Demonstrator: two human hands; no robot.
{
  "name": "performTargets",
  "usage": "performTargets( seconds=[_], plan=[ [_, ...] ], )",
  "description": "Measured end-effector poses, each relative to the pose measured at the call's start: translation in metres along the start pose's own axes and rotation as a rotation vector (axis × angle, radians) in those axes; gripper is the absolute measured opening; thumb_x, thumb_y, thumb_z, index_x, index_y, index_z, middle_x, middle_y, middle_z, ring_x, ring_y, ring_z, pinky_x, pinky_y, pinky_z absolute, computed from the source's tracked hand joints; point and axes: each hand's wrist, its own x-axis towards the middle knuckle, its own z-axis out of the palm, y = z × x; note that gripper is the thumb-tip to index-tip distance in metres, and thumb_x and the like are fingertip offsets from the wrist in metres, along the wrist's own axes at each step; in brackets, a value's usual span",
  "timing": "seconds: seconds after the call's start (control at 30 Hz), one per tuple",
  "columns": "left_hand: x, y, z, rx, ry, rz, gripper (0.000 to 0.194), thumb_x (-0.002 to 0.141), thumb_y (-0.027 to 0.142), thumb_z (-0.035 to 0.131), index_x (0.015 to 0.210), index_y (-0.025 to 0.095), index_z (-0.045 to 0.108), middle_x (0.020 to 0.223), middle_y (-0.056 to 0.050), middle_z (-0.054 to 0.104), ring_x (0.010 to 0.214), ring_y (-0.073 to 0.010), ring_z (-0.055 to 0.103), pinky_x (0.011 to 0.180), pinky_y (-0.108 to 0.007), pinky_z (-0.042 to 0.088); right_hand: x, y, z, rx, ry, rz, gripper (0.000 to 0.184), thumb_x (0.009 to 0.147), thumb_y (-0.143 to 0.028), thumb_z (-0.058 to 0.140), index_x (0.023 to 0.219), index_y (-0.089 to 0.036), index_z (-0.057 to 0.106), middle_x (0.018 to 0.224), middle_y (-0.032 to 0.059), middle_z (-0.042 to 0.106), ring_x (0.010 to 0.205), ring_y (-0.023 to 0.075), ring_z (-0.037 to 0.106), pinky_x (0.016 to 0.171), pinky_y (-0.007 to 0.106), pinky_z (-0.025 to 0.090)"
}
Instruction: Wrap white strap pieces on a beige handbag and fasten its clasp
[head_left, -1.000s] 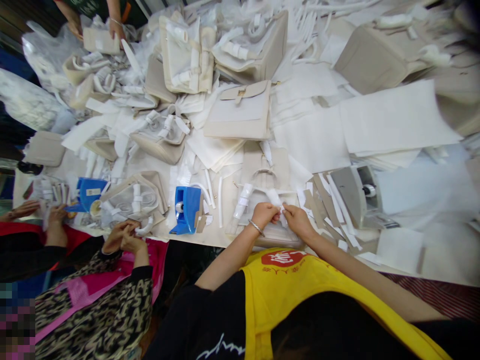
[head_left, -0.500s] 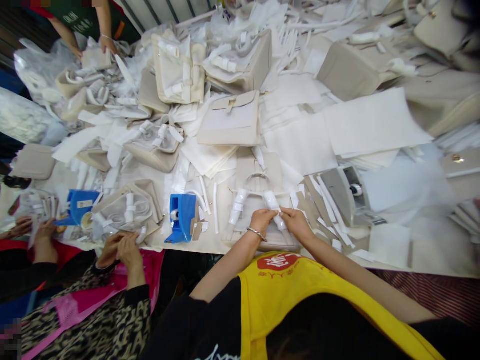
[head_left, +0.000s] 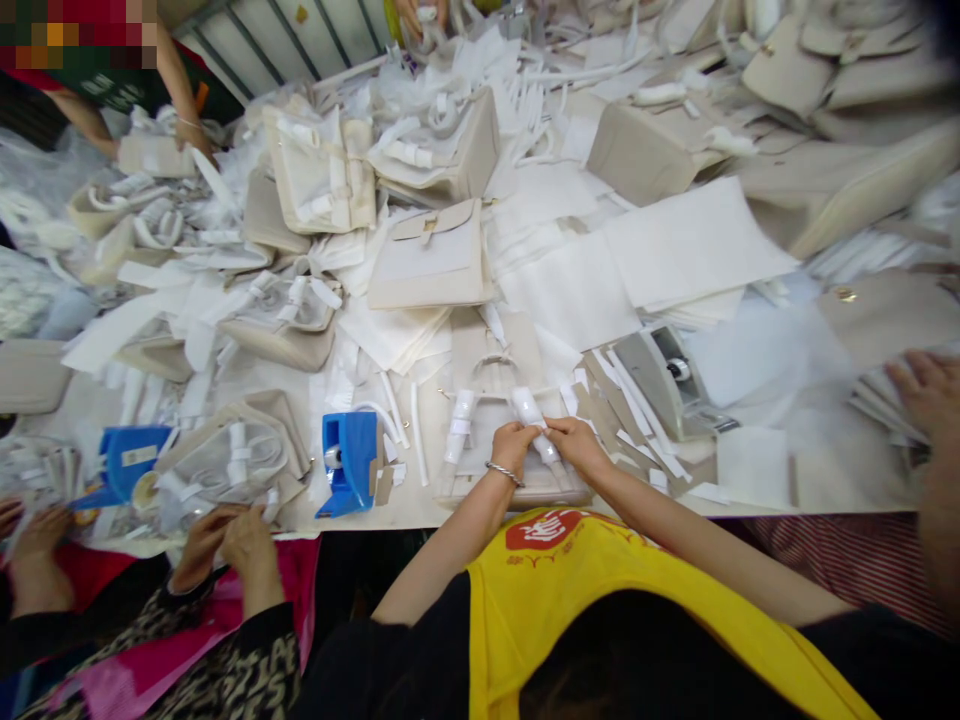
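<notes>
both hands are pinched on it, left hand (head_left: 512, 447) and right hand (head_left: 574, 445) gripping the white foam-wrapped handle (head_left: 534, 420) of the beige leather handbag (head_left: 495, 400) at the desk (head_left: 750, 470) edge, so I'd pull the wrap snug before reaching for the blue plastic tape dispenser (head_left: 346, 462) just left

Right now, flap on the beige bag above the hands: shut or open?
Shut. The beige bag lies flat on the table; its flap is folded down over the front, strap tab down the middle.
</notes>
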Motion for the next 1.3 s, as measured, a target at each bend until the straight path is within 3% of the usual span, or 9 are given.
performTargets(
  seconds=[0.3,0.43,0.53,0.67,0.73,0.8,0.9,1.03,1.3],
  plan=[
    [0.011,0.001,0.003,-0.005,-0.088,-0.052,0.018,0.054,0.026,0.059,0.054,0.012,0.047,0.041,0.006,0.041,0.039,-0.0045,0.036,0.038,-0.018,0.024,0.002,-0.007,0.002,-0.017,0.033,-0.054,0.024,0.071,-0.022,0.044,0.08,-0.016,0.066,0.075,0.0012,0.065,0.071,0.0177,0.057,0.066,0.028,0.045],
    [0.016,-0.002,0.004,0.017,-0.062,-0.059,0.018,0.053,0.025,0.06,0.053,0.013,0.046,0.042,0.005,0.043,0.039,-0.0061,0.04,0.038,-0.018,0.03,-0.002,-0.015,-0.013,-0.023,-0.068,-0.044,0.023,0.07,-0.021,0.045,0.081,-0.016,0.065,0.077,0.0009,0.065,0.071,0.0166,0.056,0.067,0.027,0.045],
    [0.017,-0.002,0.003,0.02,-0.062,-0.058,0.019,0.052,0.024,0.061,0.052,0.013,0.046,0.042,0.004,0.045,0.04,-0.0067,0.042,0.039,-0.018,0.031,-0.012,-0.015,-0.064,-0.182,0.052,-0.03,0.028,0.069,-0.022,0.05,0.093,-0.015,0.062,0.09,0.0051,0.062,0.071,0.0153,0.056,0.069,0.027,0.043],
    [0.017,-0.002,0.003,-0.003,-0.068,-0.053,0.018,0.052,0.024,0.061,0.051,0.013,0.047,0.04,0.005,0.044,0.039,-0.0064,0.042,0.038,-0.018,0.031,-0.022,-0.002,-0.17,-0.506,0.513,0.109,0.033,0.072,-0.023,0.048,0.099,-0.009,0.058,0.099,0.0144,0.058,0.078,0.018,0.053,0.075,0.031,0.037],
    [0.016,-0.002,0.003,-0.013,-0.072,-0.05,0.019,0.052,0.025,0.062,0.051,0.013,0.047,0.04,0.005,0.044,0.038,-0.0064,0.041,0.037,-0.018,0.031,-0.018,0.006,-0.211,-0.513,0.496,0.265,0.03,0.071,-0.021,0.049,0.093,-0.005,0.06,0.091,0.0187,0.059,0.073,0.0183,0.052,0.069,0.031,0.035],
    [0.016,-0.001,0.003,-0.02,-0.076,-0.043,0.02,0.052,0.025,0.062,0.051,0.013,0.046,0.04,0.004,0.044,0.038,-0.0064,0.041,0.037,-0.018,0.032,-0.009,0.011,-0.232,-0.436,0.388,0.373,0.026,0.07,-0.018,0.049,0.087,-0.003,0.061,0.08,0.019,0.061,0.058,0.0139,0.05,0.058,0.03,0.034],
    [0.014,-0.001,0.003,-0.026,-0.081,-0.029,0.02,0.051,0.026,0.062,0.052,0.013,0.047,0.041,0.004,0.045,0.038,-0.0066,0.041,0.038,-0.018,0.032,0.007,0.013,-0.234,-0.317,0.276,0.449,0.019,0.07,-0.016,0.049,0.077,-0.003,0.061,0.066,0.014,0.06,0.043,0.0064,0.039,0.046,0.027,0.027],
    [0.015,-0.002,0.003,-0.037,-0.084,-0.015,0.021,0.049,0.026,0.062,0.053,0.012,0.047,0.041,0.004,0.045,0.038,-0.0076,0.042,0.038,-0.02,0.033,0.012,0.012,-0.228,-0.246,0.264,0.492,0.005,0.065,-0.012,0.053,0.064,-0.008,0.056,0.051,0.0054,0.054,0.038,0.0039,0.031,0.04,0.022,0.022],
    [0.018,-0.004,0.003,-0.104,-0.093,-0.023,0.023,0.046,0.026,0.063,0.051,0.013,0.046,0.041,0.004,0.045,0.038,-0.0079,0.041,0.038,-0.02,0.032,-0.051,0.03,-0.243,0.096,0.32,0.436,0.012,0.06,-0.022,0.059,0.062,-0.012,0.051,0.05,-0.0005,0.046,0.036,0.0026,0.028,0.034,0.018,0.014]
  ],
)
